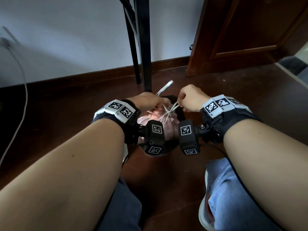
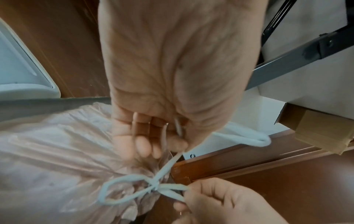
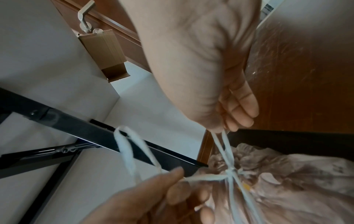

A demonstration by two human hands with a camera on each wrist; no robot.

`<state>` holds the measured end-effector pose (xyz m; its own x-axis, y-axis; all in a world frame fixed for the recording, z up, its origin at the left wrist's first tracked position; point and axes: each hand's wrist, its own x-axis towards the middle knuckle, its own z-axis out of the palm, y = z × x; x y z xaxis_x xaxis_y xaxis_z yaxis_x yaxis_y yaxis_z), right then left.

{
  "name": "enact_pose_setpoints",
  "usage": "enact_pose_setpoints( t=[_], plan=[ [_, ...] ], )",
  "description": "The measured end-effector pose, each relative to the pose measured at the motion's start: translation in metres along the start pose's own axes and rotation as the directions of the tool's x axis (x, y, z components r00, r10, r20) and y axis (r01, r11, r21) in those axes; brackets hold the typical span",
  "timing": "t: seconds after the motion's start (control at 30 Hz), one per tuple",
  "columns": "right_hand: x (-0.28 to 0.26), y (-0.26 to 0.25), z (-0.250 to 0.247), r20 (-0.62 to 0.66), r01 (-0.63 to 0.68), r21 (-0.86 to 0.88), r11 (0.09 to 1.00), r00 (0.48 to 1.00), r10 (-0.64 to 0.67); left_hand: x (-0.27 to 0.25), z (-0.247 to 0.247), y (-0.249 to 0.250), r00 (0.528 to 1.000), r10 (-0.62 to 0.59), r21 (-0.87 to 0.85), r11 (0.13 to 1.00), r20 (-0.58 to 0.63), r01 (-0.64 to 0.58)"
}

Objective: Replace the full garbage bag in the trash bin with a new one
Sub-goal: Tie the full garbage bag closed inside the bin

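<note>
Both forearms fill the foreground, reaching down to the pink garbage bag (image 1: 156, 116) sitting in the dark trash bin (image 1: 180, 112) on the floor. Between the fingers, its white drawstring (image 2: 156, 184) is knotted over the gathered neck. Left hand (image 1: 147, 100) pinches one loop, right hand (image 1: 191, 98) grips the other strands. Beyond the fingers stand black metal legs (image 1: 145, 47) and a brown door (image 1: 250, 30).

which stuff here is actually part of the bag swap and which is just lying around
Part of the job:
- pink garbage bag, still in the bin
- black trash bin
- white drawstring, crossed into a knot
- left hand and right hand, each gripping a drawstring end

Just lying about:
- black table legs
- wooden door
- white cable
</note>
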<state>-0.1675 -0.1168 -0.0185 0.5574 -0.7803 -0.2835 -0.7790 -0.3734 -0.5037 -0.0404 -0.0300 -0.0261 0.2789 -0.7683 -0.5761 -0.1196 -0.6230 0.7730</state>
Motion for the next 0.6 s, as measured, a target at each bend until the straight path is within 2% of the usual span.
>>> enact_pose_setpoints(
  t=[0.13, 0.2, 0.27, 0.43, 0.6],
  plan=[
    [0.001, -0.001, -0.002, -0.008, 0.038, 0.012, 0.999, 0.999, -0.038, 0.004, 0.006, 0.004, 0.991, 0.084, -0.061, 0.994, -0.104, -0.090],
    [0.003, -0.003, -0.003, -0.002, 0.048, 0.017, 0.999, 0.999, -0.048, 0.006, 0.009, 0.005, 0.996, 0.077, -0.171, 0.982, -0.041, -0.083],
    [0.005, -0.003, -0.004, 0.011, 0.058, 0.014, 0.998, 0.998, -0.058, 0.007, 0.011, 0.004, 0.998, 0.062, -0.200, 0.978, -0.004, -0.062],
    [0.006, -0.005, -0.003, 0.000, 0.074, 0.013, 0.997, 0.997, -0.074, 0.004, 0.011, 0.002, 0.997, 0.050, -0.102, 0.993, -0.060, -0.056],
    [0.004, -0.013, -0.005, 0.062, 0.090, 0.034, 0.995, 0.994, -0.092, 0.009, 0.008, -0.005, 0.992, 0.122, 0.047, 0.992, -0.029, -0.121]
  ],
)
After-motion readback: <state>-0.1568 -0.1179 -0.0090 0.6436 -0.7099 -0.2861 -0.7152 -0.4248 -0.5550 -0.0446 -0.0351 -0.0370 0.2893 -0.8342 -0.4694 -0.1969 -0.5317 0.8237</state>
